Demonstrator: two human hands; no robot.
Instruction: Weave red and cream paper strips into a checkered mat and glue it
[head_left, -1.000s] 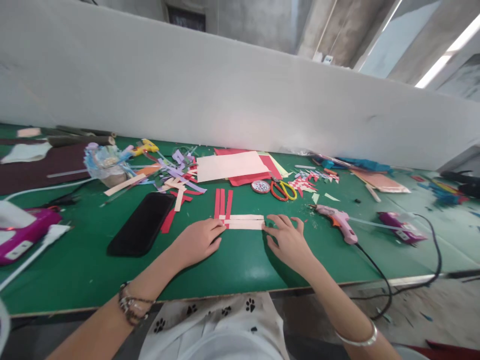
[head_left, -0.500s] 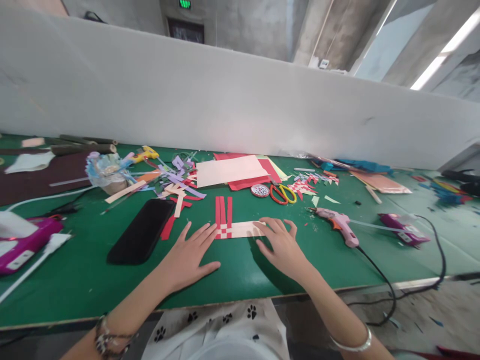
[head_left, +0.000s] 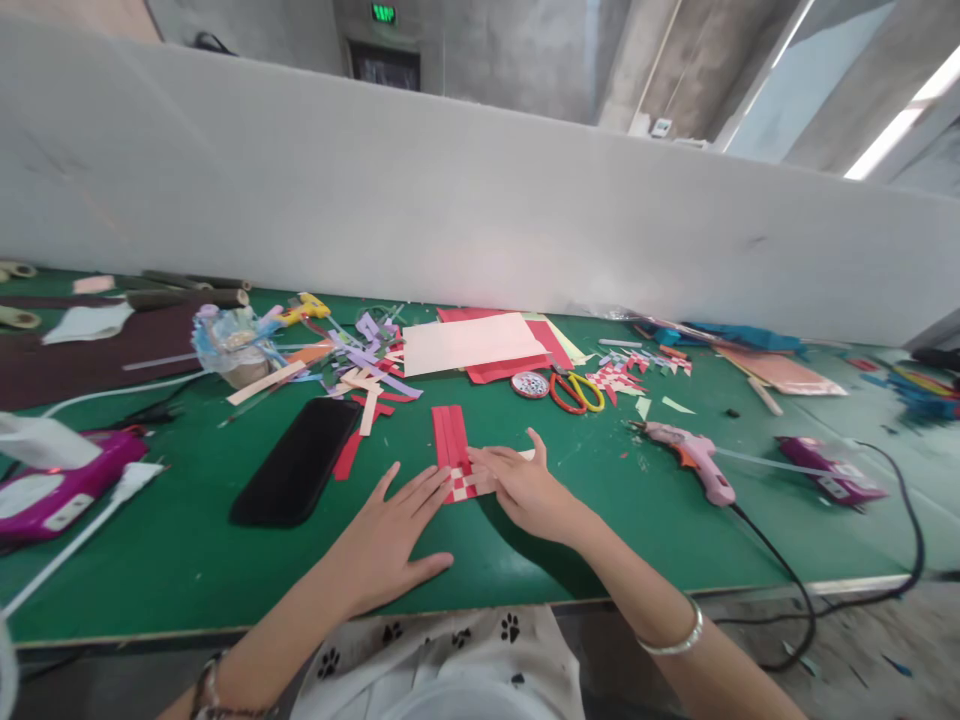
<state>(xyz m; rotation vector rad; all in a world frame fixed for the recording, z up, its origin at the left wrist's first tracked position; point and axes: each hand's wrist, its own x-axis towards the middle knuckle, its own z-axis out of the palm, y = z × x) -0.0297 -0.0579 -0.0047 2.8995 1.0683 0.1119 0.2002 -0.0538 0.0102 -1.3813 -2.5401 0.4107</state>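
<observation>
A small woven piece of red and cream paper strips (head_left: 460,488) lies flat on the green table in front of me. Its red strips (head_left: 450,435) run away from me and its cream strips extend to the right, mostly covered by a hand. My left hand (head_left: 397,535) rests palm down with fingers stretched, fingertips touching the left edge of the weave. Across the cream strips lies my right hand (head_left: 529,490), its fingers extended leftward over the right side of the weave and one finger raised. The right fingertips partly hide the red strips' edge.
A black phone (head_left: 296,462) lies left. Behind are paper scraps (head_left: 367,375), a cream sheet (head_left: 472,343) on red sheets, a round bead-like tin (head_left: 529,384) and scissors (head_left: 577,392). Pink glue gun (head_left: 694,458) with cord and magenta power strip (head_left: 829,470) stand right.
My right hand has slid left along the cream strips to the weave. The red strips now sit closer together, and the piece is slightly tilted. My left hand stays at its left edge.
</observation>
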